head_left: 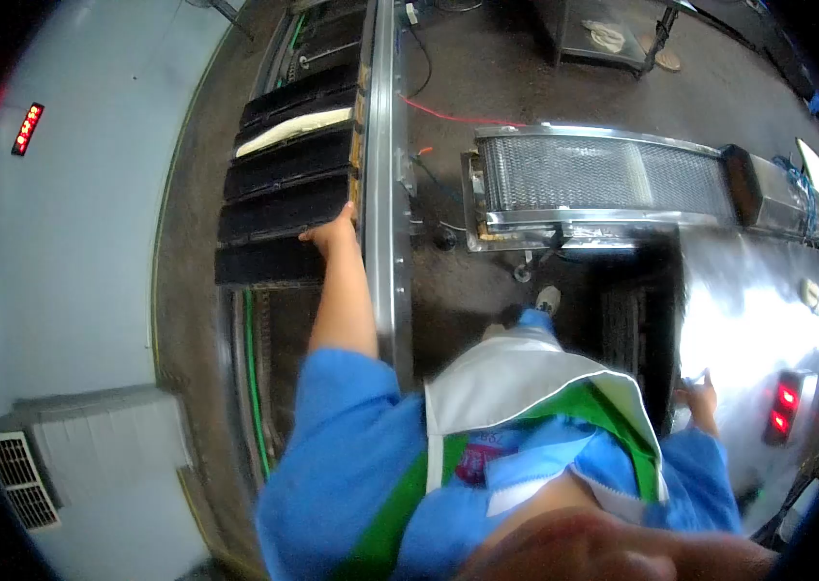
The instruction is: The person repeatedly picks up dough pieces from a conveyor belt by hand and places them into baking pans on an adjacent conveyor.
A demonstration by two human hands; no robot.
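My left hand (334, 235) reaches out to the black slats or trays lying crosswise on the conveyor at left. Its thumb points forward, and its other fingers bend over the right end of a black tray (272, 263), gripping it there. Farther up, a long pale strip (295, 130) lies between two black trays. On the right, my right hand (702, 402) rests at the left edge of a shiny metal cabinet (748, 320), fingers apart and nothing visible in them.
A metal rail (387, 194) borders the conveyor. Ahead to the right stands a mesh-belt conveyor (603, 174) with a motor housing. Red digits glow on a cabinet display (782, 409) and a wall display (28, 130). A red cord (448, 117) crosses the floor.
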